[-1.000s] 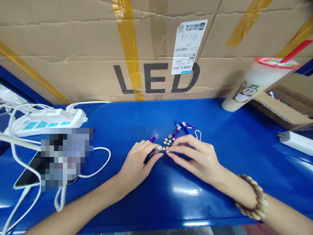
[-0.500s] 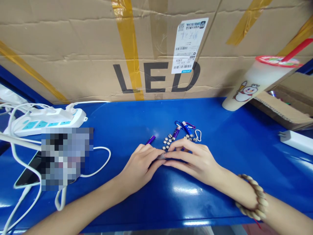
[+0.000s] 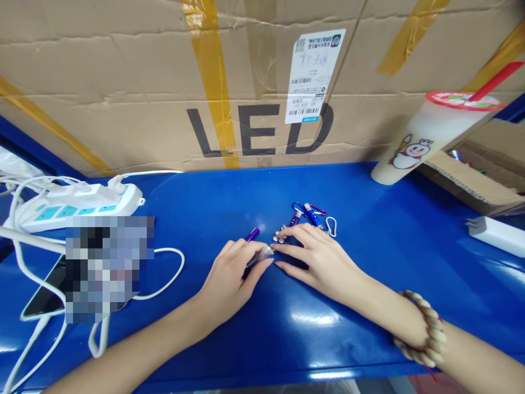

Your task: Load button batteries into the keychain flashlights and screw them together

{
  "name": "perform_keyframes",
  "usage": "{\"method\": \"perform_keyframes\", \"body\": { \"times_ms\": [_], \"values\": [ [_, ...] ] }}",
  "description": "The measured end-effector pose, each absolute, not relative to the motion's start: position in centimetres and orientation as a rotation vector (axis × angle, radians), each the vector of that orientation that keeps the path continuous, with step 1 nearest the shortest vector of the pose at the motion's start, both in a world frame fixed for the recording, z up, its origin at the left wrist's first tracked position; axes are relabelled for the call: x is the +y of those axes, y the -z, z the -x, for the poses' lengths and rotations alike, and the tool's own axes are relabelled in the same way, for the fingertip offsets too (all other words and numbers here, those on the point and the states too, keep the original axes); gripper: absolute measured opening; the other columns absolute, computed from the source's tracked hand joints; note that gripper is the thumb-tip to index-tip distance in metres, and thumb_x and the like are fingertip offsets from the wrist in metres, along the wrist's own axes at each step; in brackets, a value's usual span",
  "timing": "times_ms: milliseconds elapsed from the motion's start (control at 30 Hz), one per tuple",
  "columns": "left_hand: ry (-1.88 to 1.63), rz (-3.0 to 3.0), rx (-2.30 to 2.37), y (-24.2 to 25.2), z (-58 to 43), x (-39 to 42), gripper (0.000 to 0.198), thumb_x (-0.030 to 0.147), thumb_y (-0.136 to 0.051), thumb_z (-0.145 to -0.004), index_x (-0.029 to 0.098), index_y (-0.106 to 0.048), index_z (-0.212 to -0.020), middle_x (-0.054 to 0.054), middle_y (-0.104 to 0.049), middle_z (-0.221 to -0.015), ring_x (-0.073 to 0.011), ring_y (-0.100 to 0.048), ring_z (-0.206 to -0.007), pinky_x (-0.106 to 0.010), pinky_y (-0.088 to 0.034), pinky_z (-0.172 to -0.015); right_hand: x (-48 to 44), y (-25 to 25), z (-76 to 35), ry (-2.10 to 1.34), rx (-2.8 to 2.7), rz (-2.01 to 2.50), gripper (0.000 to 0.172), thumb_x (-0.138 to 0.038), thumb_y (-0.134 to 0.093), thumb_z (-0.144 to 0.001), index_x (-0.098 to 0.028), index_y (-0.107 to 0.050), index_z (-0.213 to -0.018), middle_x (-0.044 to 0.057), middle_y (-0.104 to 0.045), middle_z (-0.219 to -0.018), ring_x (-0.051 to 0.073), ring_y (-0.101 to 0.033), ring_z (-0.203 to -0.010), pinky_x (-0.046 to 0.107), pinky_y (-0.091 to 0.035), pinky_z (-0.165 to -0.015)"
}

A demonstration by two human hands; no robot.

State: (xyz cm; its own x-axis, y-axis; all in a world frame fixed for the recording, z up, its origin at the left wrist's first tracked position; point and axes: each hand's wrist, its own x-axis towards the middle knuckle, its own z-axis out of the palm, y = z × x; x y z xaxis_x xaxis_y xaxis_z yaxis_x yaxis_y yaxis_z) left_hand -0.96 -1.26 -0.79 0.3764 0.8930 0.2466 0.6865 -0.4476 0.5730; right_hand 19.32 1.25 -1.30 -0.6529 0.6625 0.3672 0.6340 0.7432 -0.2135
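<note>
Left hand (image 3: 229, 273) pinches silver-ended tube (image 3: 264, 253); right hand (image 3: 320, 254), thumb and fingers parted, at button cells (image 3: 275, 239).
Tube's between the hands; best held steady, cells touched lightly, lest they scatter.

We read LED in black capitals (image 3: 258, 132) on the box (image 3: 139, 76) across the top of the frame. On its label (image 3: 315, 71), upper centre, overlapping the D, we made out what looked like 101 E19 217 above a barcode (image 3: 302, 111); smaller print escaped us. The cup (image 3: 435, 123), upper right, showed us a snowman logo (image 3: 411, 153).
</note>
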Motion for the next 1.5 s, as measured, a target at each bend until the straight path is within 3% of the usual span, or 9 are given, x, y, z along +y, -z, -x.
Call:
{"method": "perform_keyframes", "body": {
  "times_ms": [233,500,933,1200,1500],
  "values": [
    [-0.760,-2.333,1.328,1.0,1.0,-1.2,0.016,0.030,-0.044,-0.091,0.019,-0.056,-0.092,-0.001,-0.060,-0.081,-0.0139,-0.051,-0.074,-0.028,-0.039,-0.070,1.2,1.2,-19.3,-0.096,-2.534,1.003,0.025,-0.032,-0.049,-0.089,-0.021,-0.063,-0.107,0.007,-0.057,-0.112,0.022,-0.051,-0.102,0.036,-0.042,-0.081],
    [-0.767,-2.386,1.275,0.9,1.0,-1.4,0.014,0.028,-0.044,-0.091,0.019,-0.054,-0.094,-0.001,-0.059,-0.081,-0.0138,-0.050,-0.073,-0.029,-0.038,-0.069,1.4,1.0,-19.3,-0.164,-2.499,0.966,0.016,-0.029,-0.052,-0.088,-0.021,-0.066,-0.089,0.004,-0.059,-0.109,0.020,-0.051,-0.101,0.034,-0.040,-0.081],
    [-0.752,-2.428,1.246,0.8,1.0,-1.3,0.016,0.028,-0.044,-0.091,0.018,-0.055,-0.094,-0.001,-0.060,-0.078,-0.0137,-0.050,-0.072,-0.028,-0.039,-0.067,1.4,0.9,-19.3,-0.421,-2.455,1.002,0.012,-0.032,-0.060,-0.082,-0.021,-0.064,-0.083,0.004,-0.058,-0.108,0.020,-0.050,-0.103,0.037,-0.040,-0.085],
    [-0.763,-2.432,1.253,0.6,0.9,-1.3,0.014,0.027,-0.046,-0.090,0.018,-0.055,-0.093,-0.001,-0.058,-0.077,-0.0134,-0.050,-0.072,-0.027,-0.039,-0.067,1.3,0.2,-19.5,-0.170,-2.334,0.885,0.014,-0.027,-0.053,-0.087,-0.019,-0.066,-0.089,0.006,-0.059,-0.106,0.017,-0.054,-0.094,0.034,-0.046,-0.080],
    [-0.754,-2.440,1.156,0.6,0.9,-1.3,0.010,0.024,-0.046,-0.091,0.018,-0.054,-0.095,0.000,-0.058,-0.078,-0.0127,-0.049,-0.073,-0.026,-0.037,-0.067,0.0,-0.6,-19.4,-0.013,-2.092,0.728,0.017,-0.015,-0.065,-0.078,-0.018,-0.066,-0.094,0.006,-0.059,-0.095,0.012,-0.056,-0.081,0.026,-0.049,-0.072]
  ]
}}
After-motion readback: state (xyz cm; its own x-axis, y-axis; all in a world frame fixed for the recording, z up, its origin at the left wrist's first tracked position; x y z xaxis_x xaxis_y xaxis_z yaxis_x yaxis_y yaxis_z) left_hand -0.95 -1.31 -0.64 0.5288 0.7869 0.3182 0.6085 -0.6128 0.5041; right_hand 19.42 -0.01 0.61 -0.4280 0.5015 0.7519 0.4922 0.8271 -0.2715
